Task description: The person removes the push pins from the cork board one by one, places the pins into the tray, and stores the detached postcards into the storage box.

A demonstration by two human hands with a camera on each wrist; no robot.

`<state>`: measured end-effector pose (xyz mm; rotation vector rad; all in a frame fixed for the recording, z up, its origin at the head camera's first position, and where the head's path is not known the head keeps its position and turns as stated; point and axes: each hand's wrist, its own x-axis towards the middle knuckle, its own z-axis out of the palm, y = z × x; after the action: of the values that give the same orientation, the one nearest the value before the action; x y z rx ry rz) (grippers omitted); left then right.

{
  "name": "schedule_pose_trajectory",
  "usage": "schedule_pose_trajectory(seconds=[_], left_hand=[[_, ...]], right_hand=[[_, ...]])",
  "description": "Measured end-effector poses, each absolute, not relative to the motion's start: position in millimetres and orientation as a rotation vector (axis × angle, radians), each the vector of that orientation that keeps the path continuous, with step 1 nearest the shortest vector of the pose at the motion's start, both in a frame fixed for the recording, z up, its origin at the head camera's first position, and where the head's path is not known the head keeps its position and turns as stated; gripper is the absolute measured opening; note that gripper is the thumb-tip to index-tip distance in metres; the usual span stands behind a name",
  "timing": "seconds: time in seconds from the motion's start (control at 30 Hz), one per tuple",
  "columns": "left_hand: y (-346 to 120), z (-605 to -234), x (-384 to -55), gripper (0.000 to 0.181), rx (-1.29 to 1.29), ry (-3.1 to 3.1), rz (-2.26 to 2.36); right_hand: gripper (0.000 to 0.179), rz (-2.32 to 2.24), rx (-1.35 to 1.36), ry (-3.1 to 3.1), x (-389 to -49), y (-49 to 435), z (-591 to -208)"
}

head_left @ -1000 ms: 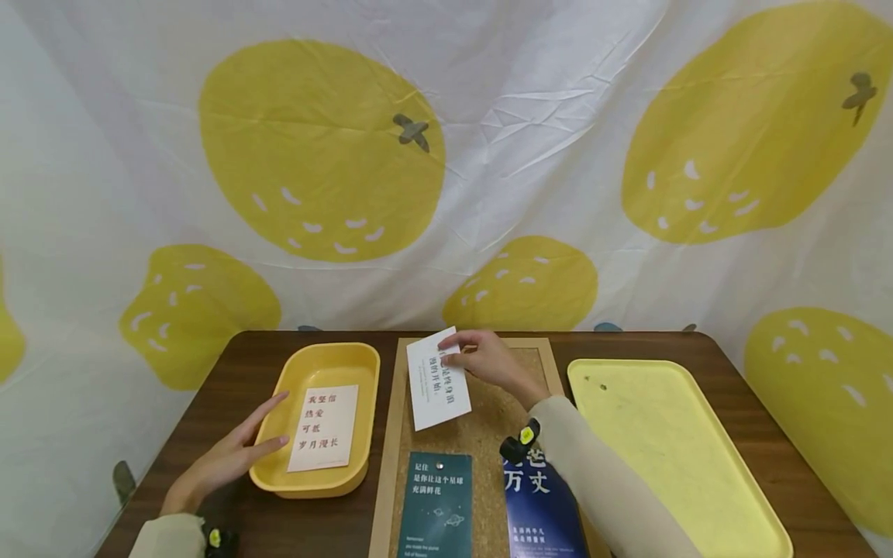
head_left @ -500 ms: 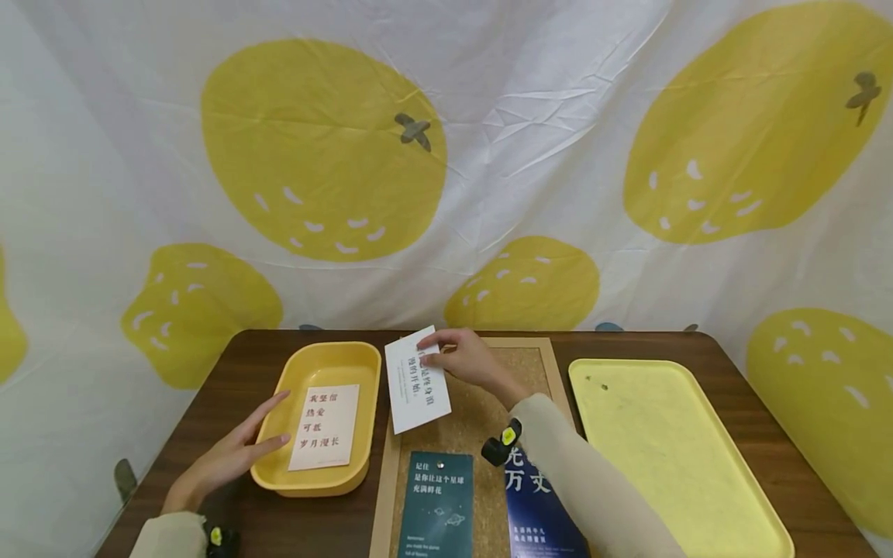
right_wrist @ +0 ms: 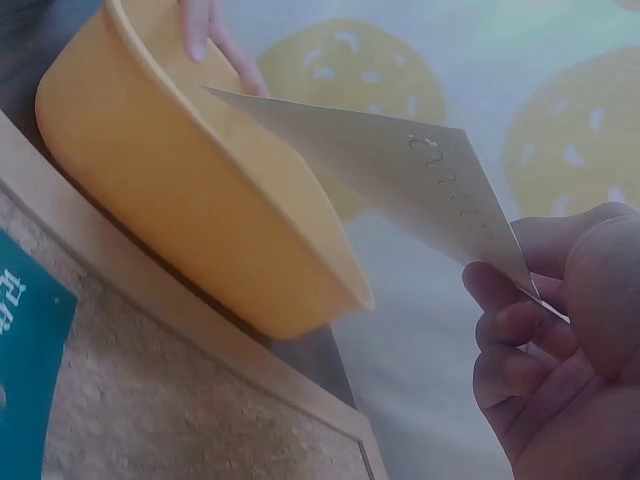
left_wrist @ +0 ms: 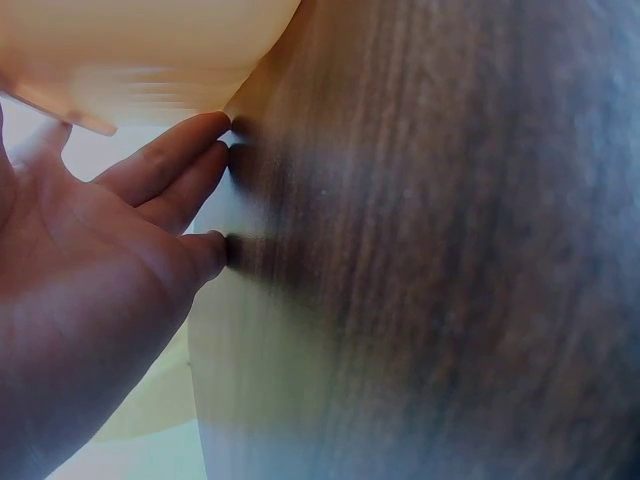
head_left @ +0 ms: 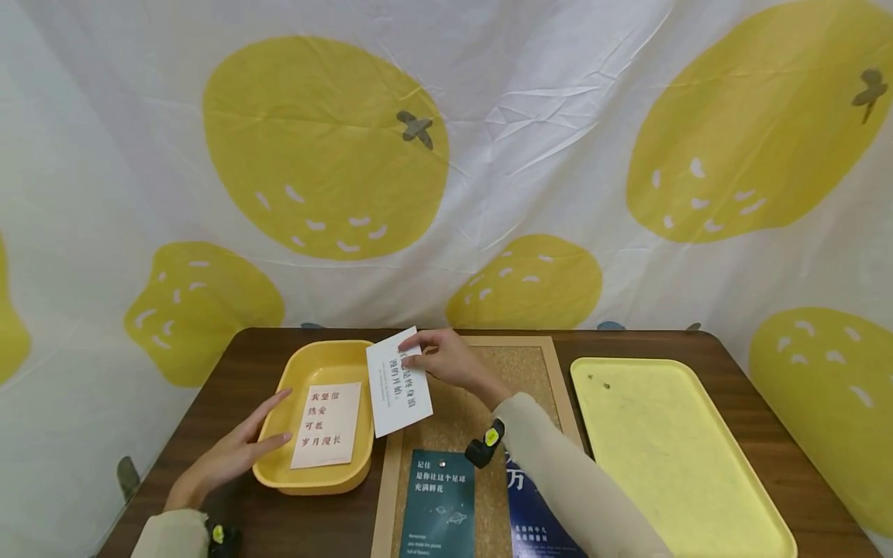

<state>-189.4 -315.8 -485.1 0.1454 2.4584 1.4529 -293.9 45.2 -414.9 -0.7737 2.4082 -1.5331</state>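
My right hand pinches a white card with dark printed characters by its upper right edge. The card is tilted, and it overlaps the right rim of the yellow plastic basin in the head view. Seen from the right wrist, the underside of the card bears a faint line of handwriting. Inside the basin lies a pale card with red characters. On the basin's left side rests my left hand, fingers spread and straight; in the left wrist view several fingertips reach down to the wooden table.
A wood-framed corkboard lies in the middle, bearing a green card with a pin at its top and a blue card partly under my right sleeve. To the right is a flat yellow tray. A lemon-print curtain hangs behind.
My right hand has carried the white card leftward from over the corkboard to the basin's right rim. The left hand stays at the basin.
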Motion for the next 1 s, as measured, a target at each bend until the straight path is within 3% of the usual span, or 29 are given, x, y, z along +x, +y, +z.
schedule_pose_trajectory(seconds=[1.0], left_hand=[[-316,-486,-189,0.08,0.108,2.454,1.439]], right_hand=[[0.018,-1.464,-0.72,2.401,-281,-8,-415]])
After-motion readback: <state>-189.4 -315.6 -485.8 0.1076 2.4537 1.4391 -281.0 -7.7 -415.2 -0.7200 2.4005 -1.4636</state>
